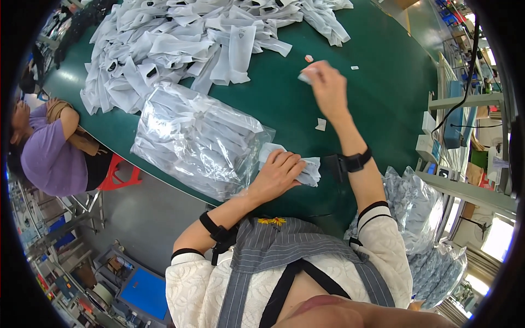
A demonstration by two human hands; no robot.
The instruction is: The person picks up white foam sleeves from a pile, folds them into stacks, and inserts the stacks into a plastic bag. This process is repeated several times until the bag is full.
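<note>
My left hand (pixel 278 176) is closed over a frosted white plastic packet (pixel 310 170), pressing it at the mouth of a large clear bag (pixel 194 136). That bag lies on the green table and is filled with several similar packets. Out over the table, my right hand (pixel 330 90) pinches a small white and orange piece (pixel 305 77), whose kind is too small to make out. Just beyond it rests a little orange and white bit (pixel 309 58). A small white paper slip (pixel 321 124) lies between my two hands.
A big heap of frosted packets (pixel 164 49) covers the table's far left. A person in purple (pixel 54 150) sits at the left edge near a red stool (pixel 121 174). Filled clear bags (pixel 418 202) stand at my right, below a metal frame (pixel 465 101).
</note>
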